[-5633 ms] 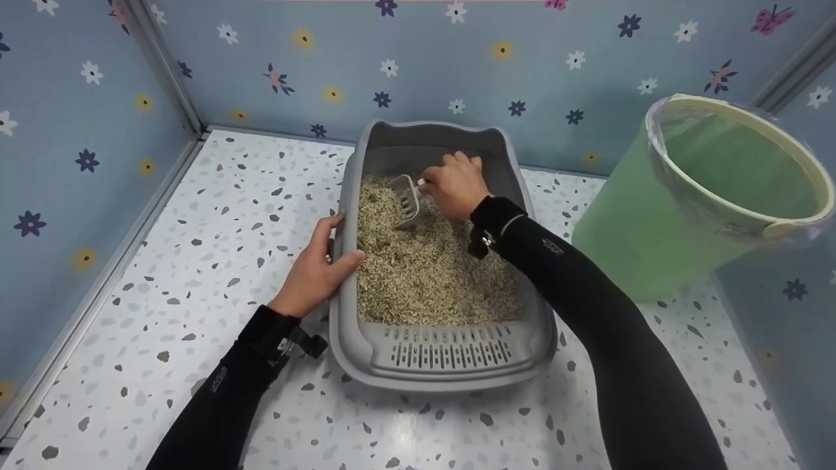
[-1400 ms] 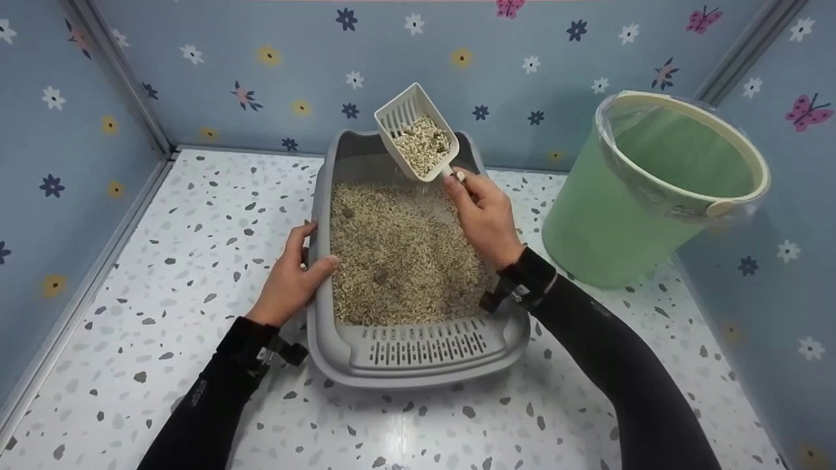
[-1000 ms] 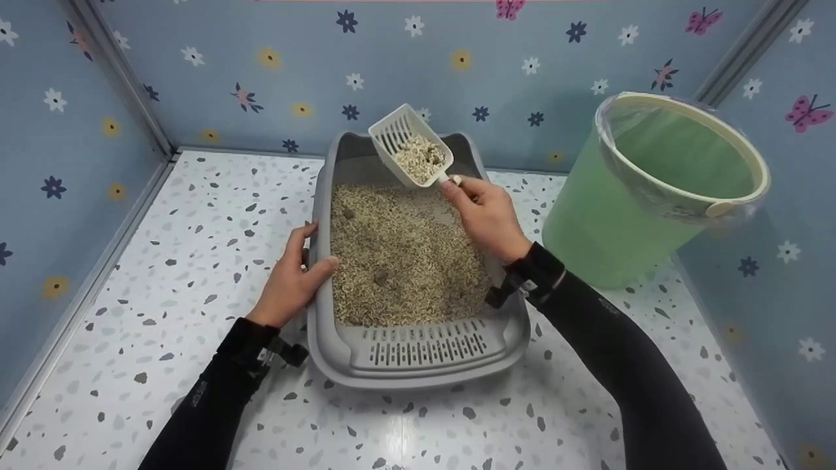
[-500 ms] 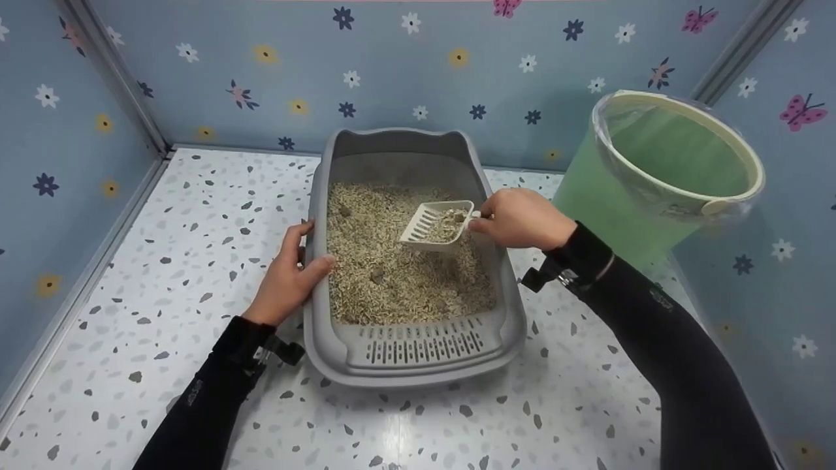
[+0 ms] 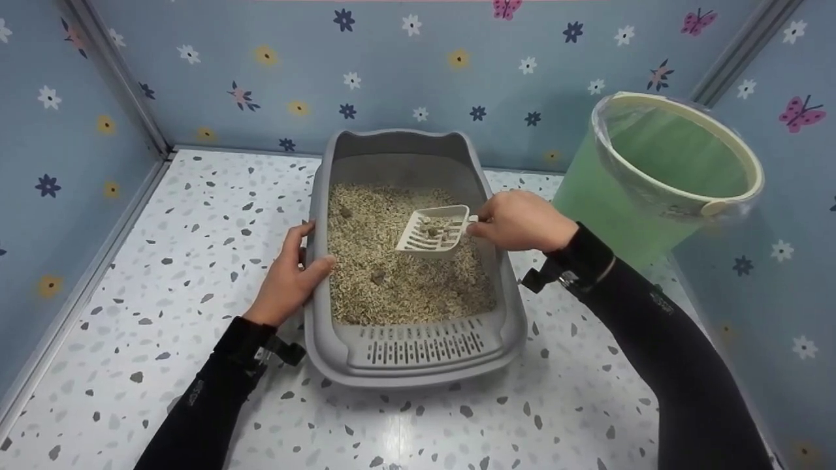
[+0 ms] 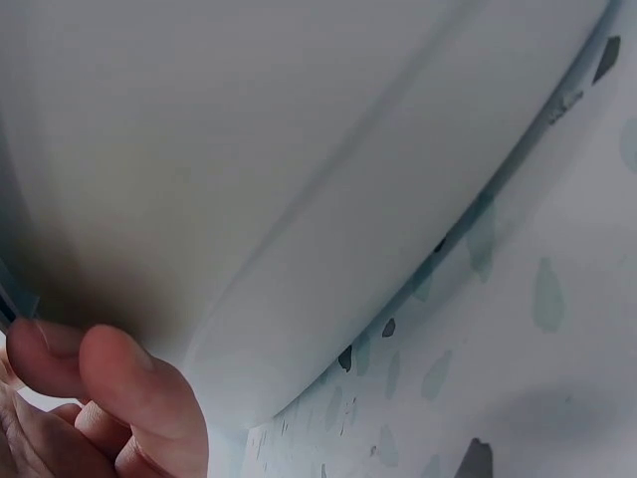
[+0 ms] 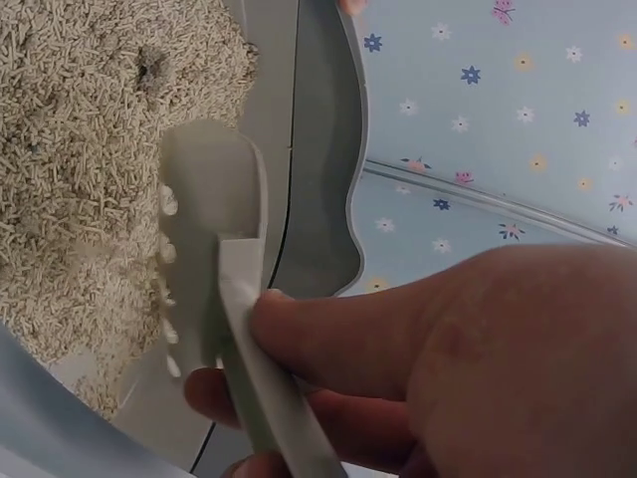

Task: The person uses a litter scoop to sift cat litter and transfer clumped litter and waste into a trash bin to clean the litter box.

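Observation:
A grey litter box [image 5: 418,377] holds pale pellet litter [image 5: 398,297], with a dark clump [image 5: 378,277] on its surface. My right hand [image 5: 522,220] pinches the handle of a slotted white litter scoop [image 5: 434,253] just above the litter. A few bits of litter and a small clump lie on its slots. In the right wrist view, thumb and fingers close round the handle of the scoop [image 7: 214,179]. My left hand [image 5: 284,282] holds the box's left rim, thumb on top and fingers outside. The left wrist view shows fingers [image 6: 149,398] bent against the box's outer wall [image 6: 269,199].
A green bin [image 5: 607,209] with a clear liner stands to the right of the box. Flower-patterned panels [image 5: 418,72] close off the back and both sides. The speckled white surface [image 5: 196,261] lies under everything.
The right hand has lowered the scoop from above the box's back edge to just over the litter and turned it. Most of the loose litter has fallen through its slots. The left hand stays on the rim.

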Motion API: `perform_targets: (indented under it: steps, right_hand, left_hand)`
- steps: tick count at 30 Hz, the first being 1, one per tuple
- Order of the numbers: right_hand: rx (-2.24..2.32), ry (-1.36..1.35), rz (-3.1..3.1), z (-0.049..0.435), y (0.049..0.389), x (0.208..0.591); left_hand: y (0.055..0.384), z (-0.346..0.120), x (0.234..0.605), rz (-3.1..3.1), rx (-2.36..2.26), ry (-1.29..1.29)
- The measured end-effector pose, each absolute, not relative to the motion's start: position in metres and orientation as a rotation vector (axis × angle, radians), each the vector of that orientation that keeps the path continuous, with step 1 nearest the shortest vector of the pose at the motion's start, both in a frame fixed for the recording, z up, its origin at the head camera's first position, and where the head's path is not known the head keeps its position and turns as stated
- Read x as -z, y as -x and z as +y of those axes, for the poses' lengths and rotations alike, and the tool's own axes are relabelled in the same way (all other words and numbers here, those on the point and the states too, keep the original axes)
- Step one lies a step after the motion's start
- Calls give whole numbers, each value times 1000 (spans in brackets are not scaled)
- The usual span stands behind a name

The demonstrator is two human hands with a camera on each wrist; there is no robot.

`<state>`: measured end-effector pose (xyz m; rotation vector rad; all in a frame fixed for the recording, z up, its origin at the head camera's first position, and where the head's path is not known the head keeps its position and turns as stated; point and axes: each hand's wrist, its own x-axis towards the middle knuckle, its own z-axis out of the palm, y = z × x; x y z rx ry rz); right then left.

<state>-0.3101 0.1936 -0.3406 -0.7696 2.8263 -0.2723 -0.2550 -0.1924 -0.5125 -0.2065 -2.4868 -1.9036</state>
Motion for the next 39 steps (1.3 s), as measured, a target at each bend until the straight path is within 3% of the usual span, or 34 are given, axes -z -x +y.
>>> perform_targets:
  steps: [13, 25, 39]
  right_hand:
    - [869, 686, 2835, 196, 310, 382]
    - [1670, 840, 2830, 186, 312, 405]
    - [1737, 903, 2853, 185, 313, 405]
  left_hand:
    - [257, -194, 516, -2487, 1873, 212]
    - [257, -194, 516, -2478, 1889, 209]
    - [257, -192, 514, -2473, 1917, 220]
